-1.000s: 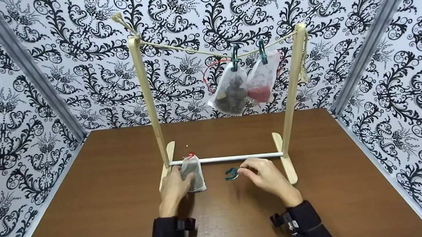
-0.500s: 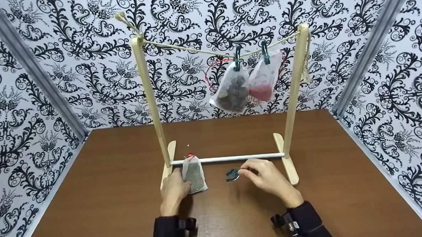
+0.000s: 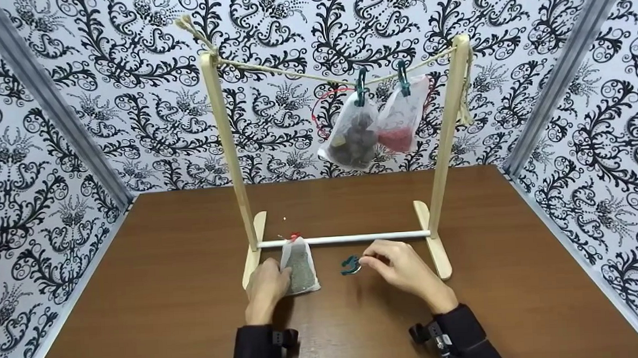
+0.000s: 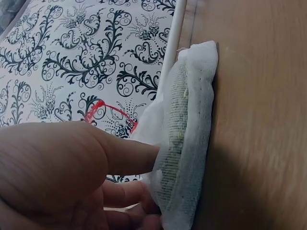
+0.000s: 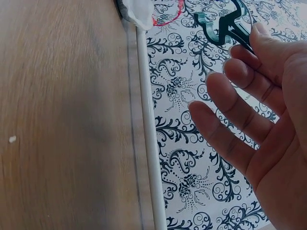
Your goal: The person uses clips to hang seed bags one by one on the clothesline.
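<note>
My left hand [image 3: 268, 284] pinches the left side of a white mesh drawstring bag [image 3: 301, 268] with a greenish-grey filling. The bag's red cord [image 3: 295, 236] is at the top end, by the white bar. In the left wrist view, the thumb lies on the bag [image 4: 184, 129] and the curled fingers go partly out of sight behind it. Between thumb and index finger my right hand [image 3: 404, 269] holds a dark green clothespin [image 3: 349, 265] by its handle end, to the right of the bag. The other right fingers [image 5: 225, 96] are spread and loosely bent.
A wooden rack with two posts [image 3: 226, 145] and a white crossbar [image 3: 364, 237] stands on the brown table [image 3: 173, 293]. On its rope [image 3: 271, 69] hang a bag of dark lumps [image 3: 352, 140] and one with pink filling [image 3: 398, 135], each under a green clothespin.
The bag has shifted a little right and tilted. My left thumb has gone from lying over its front to its left side. The right hand has kept its place with the clothespin.
</note>
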The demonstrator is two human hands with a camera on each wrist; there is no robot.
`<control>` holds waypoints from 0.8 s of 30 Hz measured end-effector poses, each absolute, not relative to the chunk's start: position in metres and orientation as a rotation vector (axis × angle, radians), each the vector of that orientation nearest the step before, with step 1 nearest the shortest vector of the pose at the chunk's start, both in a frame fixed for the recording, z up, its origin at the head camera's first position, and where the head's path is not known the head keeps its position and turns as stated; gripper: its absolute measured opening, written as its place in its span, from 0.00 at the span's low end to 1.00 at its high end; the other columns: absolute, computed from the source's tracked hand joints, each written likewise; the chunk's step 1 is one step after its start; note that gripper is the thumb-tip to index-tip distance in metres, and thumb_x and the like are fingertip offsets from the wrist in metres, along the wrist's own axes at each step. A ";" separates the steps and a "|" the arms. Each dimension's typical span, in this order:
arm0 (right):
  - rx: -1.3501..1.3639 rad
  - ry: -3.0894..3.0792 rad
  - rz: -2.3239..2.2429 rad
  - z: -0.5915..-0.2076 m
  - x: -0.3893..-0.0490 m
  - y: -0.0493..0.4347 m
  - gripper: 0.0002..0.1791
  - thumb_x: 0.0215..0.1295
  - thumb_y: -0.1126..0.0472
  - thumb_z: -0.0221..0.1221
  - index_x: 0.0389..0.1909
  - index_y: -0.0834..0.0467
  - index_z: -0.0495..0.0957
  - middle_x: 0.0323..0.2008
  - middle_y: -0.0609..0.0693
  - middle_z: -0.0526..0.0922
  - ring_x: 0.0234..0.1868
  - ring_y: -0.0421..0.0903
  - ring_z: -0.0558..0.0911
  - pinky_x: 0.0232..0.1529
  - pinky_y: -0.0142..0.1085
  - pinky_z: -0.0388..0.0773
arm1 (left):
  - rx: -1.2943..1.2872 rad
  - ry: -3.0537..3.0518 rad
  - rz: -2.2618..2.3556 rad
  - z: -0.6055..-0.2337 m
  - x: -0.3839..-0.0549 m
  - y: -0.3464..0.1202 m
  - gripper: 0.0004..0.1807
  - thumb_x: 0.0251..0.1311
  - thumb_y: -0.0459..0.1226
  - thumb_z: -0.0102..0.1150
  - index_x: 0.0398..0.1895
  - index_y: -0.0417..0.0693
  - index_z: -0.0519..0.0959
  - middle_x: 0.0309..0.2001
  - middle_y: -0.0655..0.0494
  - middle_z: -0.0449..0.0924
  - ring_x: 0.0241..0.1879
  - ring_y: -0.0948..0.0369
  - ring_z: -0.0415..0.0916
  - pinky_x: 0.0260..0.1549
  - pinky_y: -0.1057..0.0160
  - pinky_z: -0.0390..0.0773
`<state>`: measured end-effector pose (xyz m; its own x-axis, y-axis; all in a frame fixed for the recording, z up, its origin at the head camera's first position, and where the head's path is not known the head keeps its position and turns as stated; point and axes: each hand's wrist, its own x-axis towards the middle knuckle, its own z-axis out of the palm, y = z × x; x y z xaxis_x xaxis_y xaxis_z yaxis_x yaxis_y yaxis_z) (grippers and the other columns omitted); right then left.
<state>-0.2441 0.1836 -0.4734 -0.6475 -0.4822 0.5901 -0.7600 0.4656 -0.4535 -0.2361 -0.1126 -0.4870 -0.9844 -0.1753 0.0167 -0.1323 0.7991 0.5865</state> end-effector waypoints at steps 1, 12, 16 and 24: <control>1.047 -2.339 1.007 -0.474 -0.244 0.184 0.03 0.69 0.57 0.65 0.34 0.47 0.83 0.27 0.35 0.77 0.26 0.34 0.72 0.27 0.32 0.72 | 0.242 -2.913 -0.942 -0.487 -0.236 -0.112 0.12 0.63 0.41 0.64 0.25 0.44 0.81 0.30 0.46 0.84 0.32 0.48 0.82 0.29 0.47 0.77; 1.037 -2.347 0.994 -0.476 -0.245 0.183 0.04 0.69 0.55 0.65 0.33 0.46 0.83 0.27 0.34 0.77 0.26 0.34 0.72 0.27 0.30 0.71 | 0.168 -2.869 -0.960 -0.488 -0.237 -0.112 0.11 0.62 0.38 0.64 0.22 0.47 0.79 0.23 0.54 0.77 0.25 0.54 0.74 0.25 0.51 0.73; 1.037 -2.351 0.987 -0.476 -0.245 0.182 0.04 0.69 0.55 0.65 0.33 0.46 0.83 0.27 0.34 0.77 0.26 0.34 0.72 0.28 0.30 0.71 | 0.179 -2.835 -0.975 -0.488 -0.236 -0.110 0.12 0.64 0.40 0.63 0.24 0.46 0.78 0.25 0.51 0.79 0.27 0.52 0.78 0.27 0.49 0.75; 1.048 -2.332 0.976 -0.475 -0.245 0.182 0.04 0.68 0.56 0.66 0.33 0.48 0.83 0.27 0.35 0.77 0.27 0.34 0.72 0.26 0.35 0.73 | 0.252 -2.778 -1.024 -0.486 -0.238 -0.108 0.06 0.65 0.38 0.62 0.31 0.48 0.80 0.32 0.47 0.84 0.34 0.45 0.82 0.32 0.44 0.77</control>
<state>-0.2450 0.1824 -0.4749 -0.6378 -0.4858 0.5977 -0.7667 0.4746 -0.4323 -0.2381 -0.1078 -0.4862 -0.9714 -0.2155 0.1001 -0.0990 0.7501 0.6539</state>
